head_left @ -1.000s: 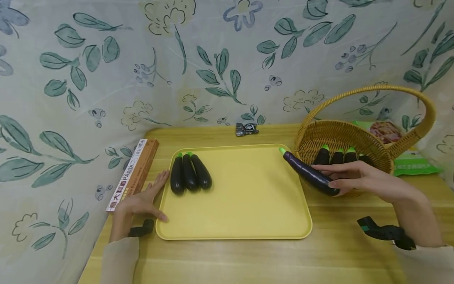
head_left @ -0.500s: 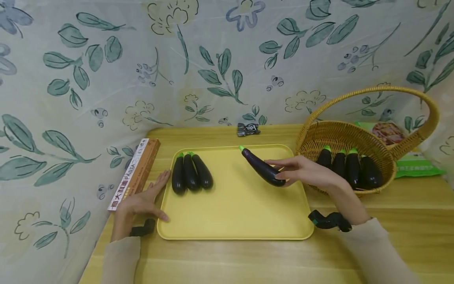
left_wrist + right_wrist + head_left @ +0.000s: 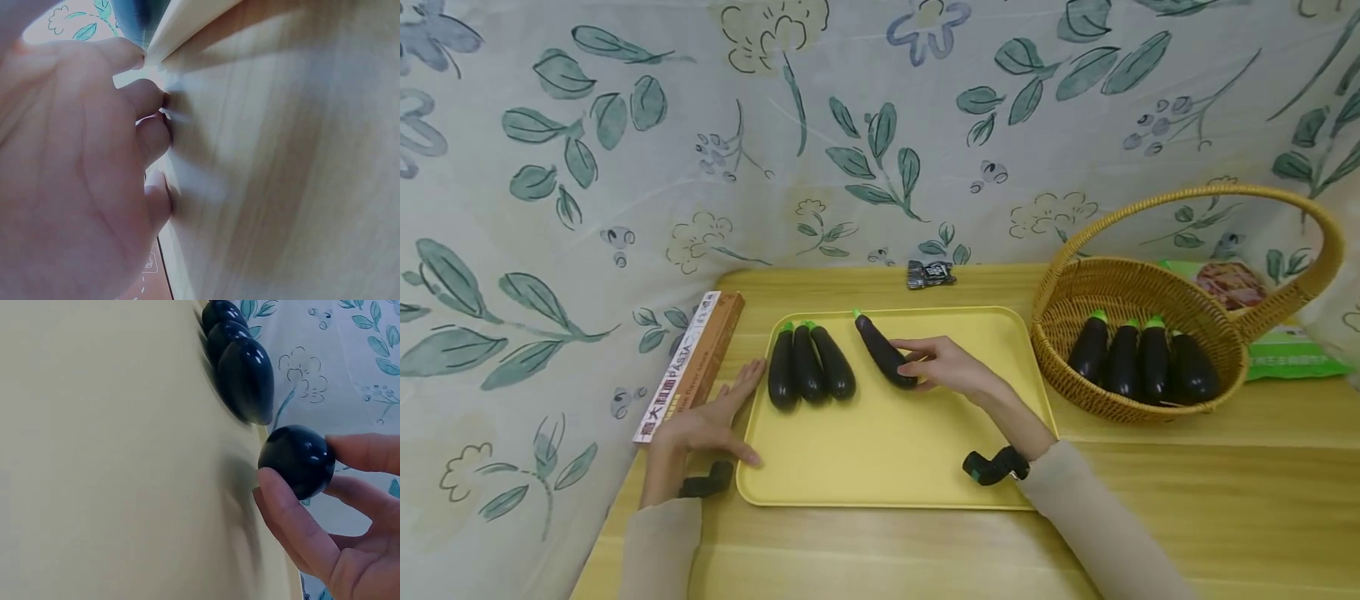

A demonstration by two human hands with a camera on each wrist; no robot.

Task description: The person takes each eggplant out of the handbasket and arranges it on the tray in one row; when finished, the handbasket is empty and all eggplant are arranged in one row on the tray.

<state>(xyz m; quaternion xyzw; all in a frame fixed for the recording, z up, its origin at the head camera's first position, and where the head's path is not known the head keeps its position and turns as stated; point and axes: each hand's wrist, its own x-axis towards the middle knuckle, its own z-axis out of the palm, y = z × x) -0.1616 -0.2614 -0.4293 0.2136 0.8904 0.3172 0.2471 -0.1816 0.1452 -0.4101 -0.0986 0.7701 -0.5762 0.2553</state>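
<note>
Pinching an eggplant (image 3: 881,350) in the grip of the right hand (image 3: 946,367), just above a yellow tray (image 3: 850,467), near 11 o'clock from its centre.
Held by thumb and fingers near the rounded end, with the green stem (image 3: 857,313) pointing between 10 and 11 o'clock. Close by, at 10 o'clock, three eggplants (image 3: 807,364) side by side on the tray. At 9 o'clock, by the rim, the left hand (image 3: 711,423) with fingers spread; just outward, a pasta box (image 3: 688,367). On the desk (image 3: 910,546), between 2 and 3 o'clock, a wicker basket (image 3: 1116,292) with four more eggplants (image 3: 1153,358).
</note>
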